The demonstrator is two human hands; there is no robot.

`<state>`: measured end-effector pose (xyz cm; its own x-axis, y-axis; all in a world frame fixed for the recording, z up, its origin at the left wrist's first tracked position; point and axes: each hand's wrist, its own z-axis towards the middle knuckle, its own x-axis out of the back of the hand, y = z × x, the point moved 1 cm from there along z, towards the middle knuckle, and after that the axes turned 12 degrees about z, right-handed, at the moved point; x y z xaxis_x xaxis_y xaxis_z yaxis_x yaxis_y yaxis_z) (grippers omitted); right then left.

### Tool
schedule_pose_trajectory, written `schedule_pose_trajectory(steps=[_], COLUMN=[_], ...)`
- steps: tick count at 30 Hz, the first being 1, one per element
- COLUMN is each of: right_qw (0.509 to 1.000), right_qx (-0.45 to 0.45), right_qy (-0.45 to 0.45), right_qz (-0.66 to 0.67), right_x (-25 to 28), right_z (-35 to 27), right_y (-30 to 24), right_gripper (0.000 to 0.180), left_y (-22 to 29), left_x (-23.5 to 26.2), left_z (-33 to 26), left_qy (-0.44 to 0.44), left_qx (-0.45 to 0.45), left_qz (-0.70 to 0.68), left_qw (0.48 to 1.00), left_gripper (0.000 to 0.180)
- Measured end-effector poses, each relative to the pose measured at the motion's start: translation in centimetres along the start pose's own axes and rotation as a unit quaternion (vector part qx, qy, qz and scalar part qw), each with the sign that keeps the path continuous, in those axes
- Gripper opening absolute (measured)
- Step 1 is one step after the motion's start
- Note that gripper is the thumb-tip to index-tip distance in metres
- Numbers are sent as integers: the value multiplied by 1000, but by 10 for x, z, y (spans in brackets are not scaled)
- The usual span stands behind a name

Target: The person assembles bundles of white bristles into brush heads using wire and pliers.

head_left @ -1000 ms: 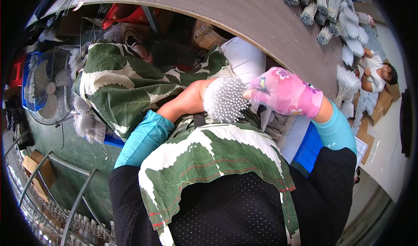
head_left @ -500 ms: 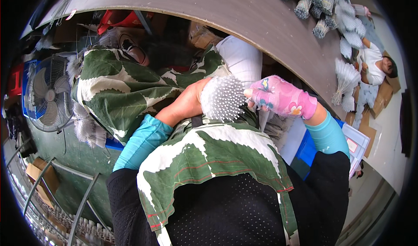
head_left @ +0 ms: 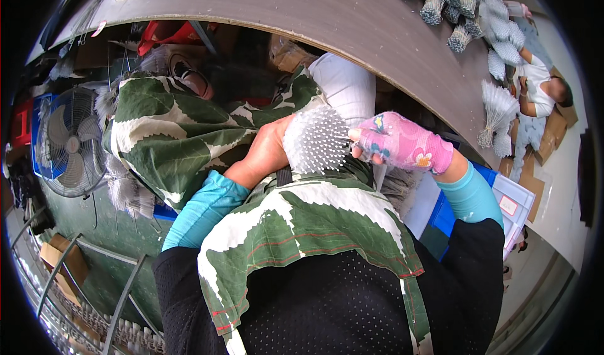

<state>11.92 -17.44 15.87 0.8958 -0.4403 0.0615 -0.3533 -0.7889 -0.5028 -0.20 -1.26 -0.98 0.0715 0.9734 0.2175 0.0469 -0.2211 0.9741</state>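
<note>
Over my lap, my bare left hand point(head_left: 272, 146) is wrapped round a thick bundle of thin rods point(head_left: 316, 142). The bundle's end faces up, a dense round of small pale tips. Just to its right is my right hand point(head_left: 391, 141), in a pink flowered fingerless glove. Its thumb and fingers are pinched together close to the tips on the bundle's right edge. Whatever may be between those fingertips is too small to make out. A green and white apron point(head_left: 302, 220) covers my front and lap.
A brown table point(head_left: 352, 18) curves across the far side, with several bundles of wires point(head_left: 459, 9) at its right. A fan point(head_left: 72, 142) stands at left, above a metal rack point(head_left: 119, 292). Blue and white crates point(head_left: 513, 198) sit at right. Another person point(head_left: 540, 88) is at far right.
The bundle and both my hands have shifted very slightly left in the picture. My right hand stays pinched beside the tips. The other person's head has turned.
</note>
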Motion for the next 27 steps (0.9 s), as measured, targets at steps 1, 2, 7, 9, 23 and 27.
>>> schedule_pose_trajectory(steps=[1, 2, 7, 9, 23, 27], right_qw=[1000, 1000, 999, 999, 999, 999], right_qx=[0, 5, 24, 32, 18, 17], right_qy=[1, 9, 27, 24, 37, 43], right_qz=[1, 0, 7, 6, 11, 3], right_x=[0, 1, 0, -3, 2, -1], right_z=[1, 3, 5, 0, 4, 6], right_y=[2, 5, 12, 5, 11, 6], right_gripper=[36, 37, 36, 34, 36, 38], left_y=[0, -1, 2, 3, 8, 2], left_x=[0, 0, 1, 1, 3, 2], left_z=[0, -1, -2, -2, -3, -4], left_qy=[4, 8, 30, 42, 55, 41], left_qx=[14, 28, 8, 3, -20, -19], left_qz=[-8, -16, 59, 68, 111, 158], left_qw=[1000, 999, 998, 997, 992, 986], left_gripper=[37, 37, 41, 42, 42, 39])
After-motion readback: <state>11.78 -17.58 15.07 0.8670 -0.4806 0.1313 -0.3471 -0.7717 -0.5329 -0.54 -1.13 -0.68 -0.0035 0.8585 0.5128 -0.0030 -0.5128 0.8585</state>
